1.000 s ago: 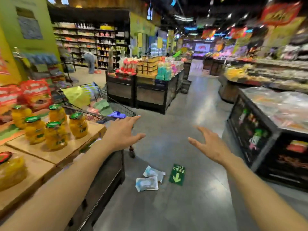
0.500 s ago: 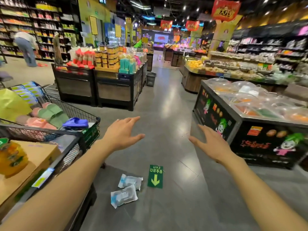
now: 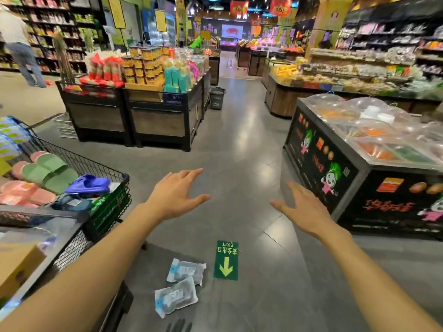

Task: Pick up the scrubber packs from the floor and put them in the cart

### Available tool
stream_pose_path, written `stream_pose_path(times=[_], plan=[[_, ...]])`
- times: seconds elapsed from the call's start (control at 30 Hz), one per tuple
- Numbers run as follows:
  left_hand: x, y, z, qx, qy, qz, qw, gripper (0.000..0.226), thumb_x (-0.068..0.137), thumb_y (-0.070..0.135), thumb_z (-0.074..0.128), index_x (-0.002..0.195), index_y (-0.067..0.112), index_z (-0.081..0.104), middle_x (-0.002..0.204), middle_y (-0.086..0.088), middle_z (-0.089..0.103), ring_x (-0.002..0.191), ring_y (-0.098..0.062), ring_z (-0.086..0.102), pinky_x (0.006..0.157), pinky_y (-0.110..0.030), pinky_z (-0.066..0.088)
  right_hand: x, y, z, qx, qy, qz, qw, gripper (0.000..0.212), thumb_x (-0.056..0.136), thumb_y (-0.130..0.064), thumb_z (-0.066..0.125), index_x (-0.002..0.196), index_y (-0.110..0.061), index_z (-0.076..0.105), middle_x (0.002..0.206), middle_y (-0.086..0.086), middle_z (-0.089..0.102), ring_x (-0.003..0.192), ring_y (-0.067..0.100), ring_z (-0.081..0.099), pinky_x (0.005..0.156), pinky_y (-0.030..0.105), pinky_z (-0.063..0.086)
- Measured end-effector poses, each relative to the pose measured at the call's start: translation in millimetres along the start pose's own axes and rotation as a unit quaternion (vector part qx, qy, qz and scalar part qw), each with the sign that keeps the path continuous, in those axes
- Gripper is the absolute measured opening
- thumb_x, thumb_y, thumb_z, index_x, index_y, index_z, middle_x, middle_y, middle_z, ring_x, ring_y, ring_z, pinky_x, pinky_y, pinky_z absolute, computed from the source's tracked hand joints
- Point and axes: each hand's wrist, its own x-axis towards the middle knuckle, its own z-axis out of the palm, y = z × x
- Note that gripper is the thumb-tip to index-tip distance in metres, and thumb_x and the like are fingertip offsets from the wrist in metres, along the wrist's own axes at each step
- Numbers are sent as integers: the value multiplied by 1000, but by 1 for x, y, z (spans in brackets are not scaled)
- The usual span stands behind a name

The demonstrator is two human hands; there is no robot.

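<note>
Two scrubber packs point(image 3: 181, 283) lie on the floor point(image 3: 251, 164), below and nearer the left hand point(image 3: 176, 195). Both it and the right hand point(image 3: 300, 210) hover empty, fingers spread.

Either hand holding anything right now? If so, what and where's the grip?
Nothing held. Left hand and right hand are both open in the air; the two scrubber packs lie untouched on the floor.

Blue-and-grey scrubber packs point(image 3: 178, 283), grey floor point(image 3: 239, 152), black wire cart point(image 3: 105, 168).
</note>
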Motion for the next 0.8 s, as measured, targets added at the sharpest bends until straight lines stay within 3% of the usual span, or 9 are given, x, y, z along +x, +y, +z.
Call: stream_pose_path(times=[0.17, 0.5, 0.8], plan=[[57, -24, 23, -13, -5, -39, 999, 90, 89, 78, 44, 160, 24, 27, 156, -5, 47, 136, -28, 51, 113, -43, 42, 92, -1, 19, -2, -25, -29, 999, 94, 90, -78, 46, 164, -25, 21, 171, 1, 22, 157, 25, 21, 124, 48, 24], [119, -142, 81, -100, -15, -136, 986, 84, 93, 65, 55, 160, 21, 29, 159, -8, 43, 143, -27, 45, 112, -42, 40, 232, -45, 99, 2, -90, -41, 995, 102, 84, -86, 41, 164, -25, 22, 171, 1, 24, 157, 25, 22, 124, 46, 24], [148, -238, 174, -109, -75, -184, 974, 96, 85, 81, 43, 159, 22, 30, 153, -13, 50, 131, -33, 56, 105, -45, 48, 318, -76, 205, -33, -149, -48, 987, 98, 87, -82, 42, 164, -26, 20, 172, 1, 21, 158, 24, 21, 124, 44, 23]])
